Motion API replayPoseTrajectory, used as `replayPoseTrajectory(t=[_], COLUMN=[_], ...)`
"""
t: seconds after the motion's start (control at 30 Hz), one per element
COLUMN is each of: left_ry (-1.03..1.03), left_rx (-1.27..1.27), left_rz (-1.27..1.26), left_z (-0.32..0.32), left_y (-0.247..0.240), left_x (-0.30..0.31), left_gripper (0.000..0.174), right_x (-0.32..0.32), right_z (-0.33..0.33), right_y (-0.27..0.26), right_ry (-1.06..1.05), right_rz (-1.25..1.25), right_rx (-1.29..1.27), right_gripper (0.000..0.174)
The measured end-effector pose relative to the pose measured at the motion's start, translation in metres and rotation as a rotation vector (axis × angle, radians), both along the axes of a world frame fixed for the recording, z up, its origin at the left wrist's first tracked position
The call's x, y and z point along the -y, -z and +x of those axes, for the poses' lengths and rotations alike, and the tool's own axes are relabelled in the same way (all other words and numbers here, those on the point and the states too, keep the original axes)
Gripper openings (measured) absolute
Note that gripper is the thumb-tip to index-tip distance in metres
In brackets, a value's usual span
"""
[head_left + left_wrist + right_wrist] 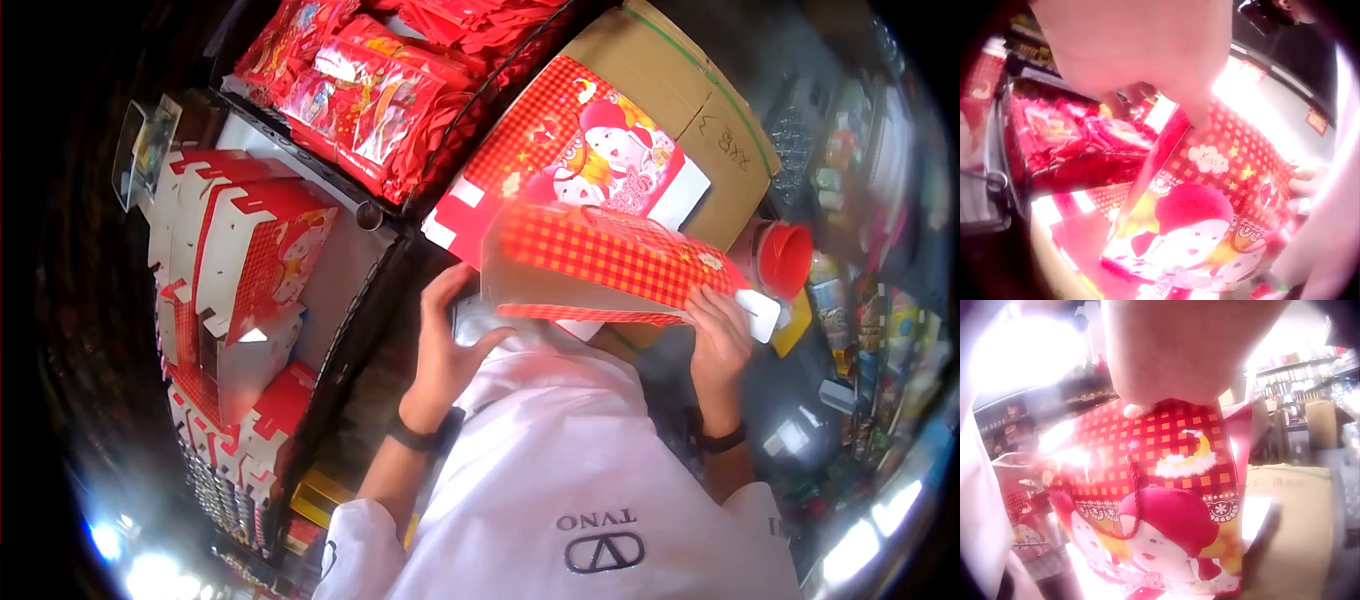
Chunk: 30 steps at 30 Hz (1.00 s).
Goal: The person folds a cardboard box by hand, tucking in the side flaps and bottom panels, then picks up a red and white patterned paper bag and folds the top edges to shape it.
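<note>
A red-and-yellow checked gift box (610, 245) with cartoon figures is held tilted before the white shirt, its near side gaping. My right hand (718, 345) grips its right end, fingers over the checked panel. At its left end, my left hand (446, 340) has its fingers extended and thumb spread; in the left wrist view that hand (1147, 50) is at the edge of the box (1247, 156). The right wrist view shows my right hand (1191, 350) over the top of the box (1172, 444), with a red cord (1134, 494) hanging across its printed face.
Another printed red piece (570, 130) lies on a brown carton (735, 165). Red plastic-wrapped packets (370, 110) fill a black crate at the upper left. Several folded boxes (250, 240) stand at the left. A red roll (785, 260) is at the right.
</note>
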<state>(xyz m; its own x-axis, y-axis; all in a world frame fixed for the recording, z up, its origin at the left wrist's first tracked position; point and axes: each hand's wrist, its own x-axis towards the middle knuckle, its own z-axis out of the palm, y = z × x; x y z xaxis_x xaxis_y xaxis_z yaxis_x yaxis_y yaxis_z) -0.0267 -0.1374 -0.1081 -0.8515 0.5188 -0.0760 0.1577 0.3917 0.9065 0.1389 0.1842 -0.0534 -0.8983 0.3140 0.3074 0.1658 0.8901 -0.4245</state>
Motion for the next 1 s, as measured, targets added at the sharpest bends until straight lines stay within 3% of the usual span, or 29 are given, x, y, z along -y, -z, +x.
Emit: replayPoseTrajectory(t=[0.03,0.07,0.3,0.43,0.57,0.7,0.93,1.0], left_ry=[0.026,0.134,0.573,0.549,0.476,0.380,0.411,0.430], left_rx=[0.164,0.187,-0.078,-0.044,-0.082,-0.157,-0.192,-0.164], left_rz=[0.102,0.112,0.231,0.376,0.422,0.420,0.369,0.408], left_z=[-0.004,-0.014,-0.103,-0.112,-0.107,-0.088,-0.083,-0.083], left_y=[0.005,0.013,-0.006,-0.033,-0.065,-0.068,-0.080,-0.081], left_x=[-0.004,-0.004,-0.050,-0.086,-0.098,-0.097,-0.086,-0.090], left_gripper=[0.106,0.128,0.141,0.138,0.135,0.135,0.135,0.132], right_x=[0.000,-0.002,-0.046,-0.063,-0.077,-0.090,-0.078,-0.077], right_z=[0.001,0.003,0.028,0.038,0.040,0.043,0.034,0.037], right_y=[0.001,0.003,0.007,-0.009,-0.024,-0.021,-0.025,-0.020], right_ry=[0.016,0.029,0.291,0.467,0.498,0.457,0.408,0.375], right_rz=[-0.019,-0.035,-0.309,-0.402,-0.647,-0.648,-0.694,-0.529], right_rx=[0.004,0.008,-0.004,-0.075,-0.216,-0.246,-0.221,-0.144], right_gripper=[0.015,0.014,0.009,0.012,0.016,0.018,0.013,0.013])
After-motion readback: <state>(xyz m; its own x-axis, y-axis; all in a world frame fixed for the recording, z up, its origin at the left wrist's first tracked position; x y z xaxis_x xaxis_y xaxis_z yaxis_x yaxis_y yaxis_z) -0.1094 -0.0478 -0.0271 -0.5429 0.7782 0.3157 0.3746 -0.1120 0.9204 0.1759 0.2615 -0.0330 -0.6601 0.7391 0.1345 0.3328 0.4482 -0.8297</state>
